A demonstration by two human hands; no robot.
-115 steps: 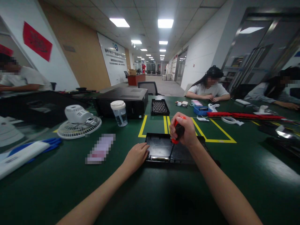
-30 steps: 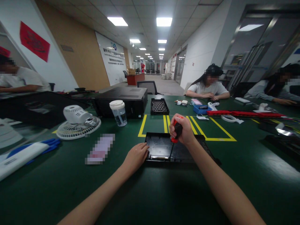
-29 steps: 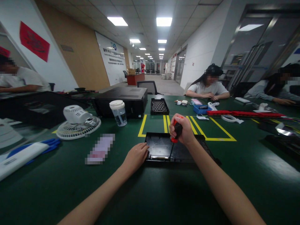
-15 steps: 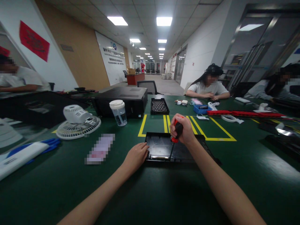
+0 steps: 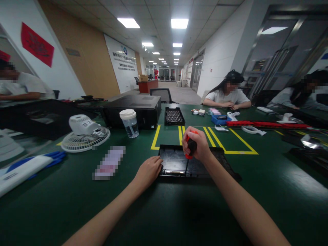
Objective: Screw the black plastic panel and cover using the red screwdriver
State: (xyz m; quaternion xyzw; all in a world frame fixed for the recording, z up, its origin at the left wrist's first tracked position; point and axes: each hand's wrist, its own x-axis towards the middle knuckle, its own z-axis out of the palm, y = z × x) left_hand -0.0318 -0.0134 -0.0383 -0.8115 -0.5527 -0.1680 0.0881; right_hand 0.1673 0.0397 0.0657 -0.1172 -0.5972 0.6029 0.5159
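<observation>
Here, head view: one black casing (image 5: 173,160), laid on a green table (image 5: 189,212); one red-and-black screwdriver (image 5: 191,147), gripped by the right hand (image 5: 199,142), shaft pointed down over the casing; left hand (image 5: 150,167), placed at the casing's left edge, whether gripping cannot be told; one lidded cup (image 5: 130,124), set beyond and left.

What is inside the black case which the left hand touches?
Inside the black case, a pale strip and the screwdriver's shaft show; the right hand and forearm cover part.

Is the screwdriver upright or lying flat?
Roughly upright: the right hand grips the screwdriver, which points down into the black tray.
</observation>
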